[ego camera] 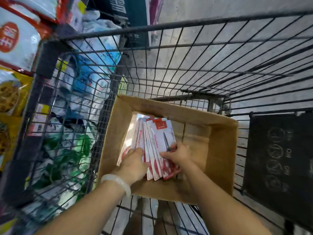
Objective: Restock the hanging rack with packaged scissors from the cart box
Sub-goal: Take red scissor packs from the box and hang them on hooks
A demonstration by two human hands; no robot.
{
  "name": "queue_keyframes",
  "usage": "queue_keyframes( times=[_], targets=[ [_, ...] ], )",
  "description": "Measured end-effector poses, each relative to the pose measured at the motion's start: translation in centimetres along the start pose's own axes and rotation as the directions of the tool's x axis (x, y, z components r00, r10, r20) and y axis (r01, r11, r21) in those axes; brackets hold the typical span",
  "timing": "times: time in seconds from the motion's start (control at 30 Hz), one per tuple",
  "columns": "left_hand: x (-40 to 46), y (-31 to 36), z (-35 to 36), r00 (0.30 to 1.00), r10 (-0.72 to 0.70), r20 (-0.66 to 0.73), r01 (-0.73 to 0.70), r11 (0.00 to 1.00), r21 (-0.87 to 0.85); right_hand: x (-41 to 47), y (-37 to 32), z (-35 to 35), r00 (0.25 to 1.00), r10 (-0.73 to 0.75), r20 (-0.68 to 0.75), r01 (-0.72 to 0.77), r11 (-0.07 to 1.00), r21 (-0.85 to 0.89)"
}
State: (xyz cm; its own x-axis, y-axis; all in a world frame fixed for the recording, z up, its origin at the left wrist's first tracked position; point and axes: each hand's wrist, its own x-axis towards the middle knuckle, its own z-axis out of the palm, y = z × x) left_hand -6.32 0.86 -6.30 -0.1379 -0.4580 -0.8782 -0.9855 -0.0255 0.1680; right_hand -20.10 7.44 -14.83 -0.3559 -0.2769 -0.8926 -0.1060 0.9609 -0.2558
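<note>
Your box (218, 150) is matt brown cardboard, its walls lightly creased. The scissor packs (160, 141) at its 9 o'clock side are glossy card. Your cart (186, 53) is dull dark wire, and the wrist bangle (118, 181) looks smooth, milky.

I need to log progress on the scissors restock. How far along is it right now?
Nothing shows as hung yet: the rack is not in view. In hand: the left hand and right hand both grip a fanned bunch of scissor packs inside the cardboard box in the wire cart. Left: lift the packs out and hang them on the rack.
</note>
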Motion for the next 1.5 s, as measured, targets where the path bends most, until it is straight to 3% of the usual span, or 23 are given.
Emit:
queue_keyframes(
  times=[0.1,0.2,0.33,0.4,0.53,0.67,0.77,0.83,0.9,0.97,1.03,1.1,1.27,1.4,1.5],
  targets=[
    [0.2,0.2,-0.2,1.0,-0.03,-0.004,0.03,0.999,-0.042,-0.4,-0.6,0.5,0.999,-0.033,-0.019,0.033,0.999,0.001],
    [0.0,0.5,-0.4,0.999,-0.039,-0.008,0.038,0.994,-0.102,-0.7,-1.0,0.9,1.0,0.004,0.01,-0.005,0.997,0.073],
    [-0.3,0.4,-0.3,0.999,-0.037,0.039,0.044,0.977,-0.209,-1.2,-1.2,1.1,0.996,0.086,-0.023,-0.085,0.996,0.025],
    [-0.5,0.4,0.0,0.997,-0.03,0.077,0.049,0.966,-0.255,-1.6,-1.2,1.0,0.996,0.079,-0.027,-0.075,0.986,0.147],
    [-0.7,0.2,0.4,0.991,-0.07,0.114,0.115,0.879,-0.463,-3.5,-2.1,-0.3,0.979,-0.061,0.196,-0.031,0.9,0.435],
    [-0.4,-0.2,-0.3,0.975,-0.218,-0.03,0.165,0.814,-0.557,-4.6,-2.1,-0.7,0.943,-0.137,0.303,-0.026,0.878,0.478],
    [0.0,-0.8,-0.6,0.969,-0.243,0.04,0.211,0.736,-0.643,-4.6,-1.6,-0.1,0.933,-0.165,0.32,-0.037,0.839,0.543],
    [0.4,-1.3,-0.4,0.97,-0.234,0.072,0.218,0.695,-0.685,-3.8,-1.3,0.2,0.972,-0.156,0.177,0.05,0.869,0.493],
    [0.7,-1.6,-0.1,0.972,-0.228,0.054,0.2,0.689,-0.696,-1.9,-0.4,0.1,0.992,-0.105,-0.075,0.124,0.934,0.336],
    [0.9,-1.9,0.1,0.967,-0.253,0.037,0.204,0.678,-0.706,0.0,0.9,-0.4,0.98,-0.055,-0.191,0.08,0.989,0.124],
    [1.1,-2.2,0.2,0.959,-0.282,0.028,0.219,0.675,-0.704,0.9,1.9,-0.5,0.988,-0.008,-0.153,-0.005,0.997,-0.081],
    [1.2,-2.5,0.0,0.957,-0.288,0.035,0.229,0.675,-0.701,0.9,2.1,-0.3,0.994,0.021,-0.108,-0.037,0.987,-0.154],
    [1.5,-3.3,-0.3,0.96,-0.279,0.007,0.205,0.692,-0.693,1.4,2.2,0.7,0.996,0.086,0.005,-0.086,0.996,-0.022],
    [1.1,-3.9,-0.5,0.964,-0.267,-0.006,0.185,0.684,-0.705,1.4,2.6,1.2,0.994,0.106,0.016,-0.106,0.994,-0.002],
    [0.6,-4.3,-0.9,0.967,-0.254,-0.013,0.17,0.686,-0.707,-0.6,1.4,1.1,0.991,0.13,0.038,-0.133,0.985,0.112]
  ],
)
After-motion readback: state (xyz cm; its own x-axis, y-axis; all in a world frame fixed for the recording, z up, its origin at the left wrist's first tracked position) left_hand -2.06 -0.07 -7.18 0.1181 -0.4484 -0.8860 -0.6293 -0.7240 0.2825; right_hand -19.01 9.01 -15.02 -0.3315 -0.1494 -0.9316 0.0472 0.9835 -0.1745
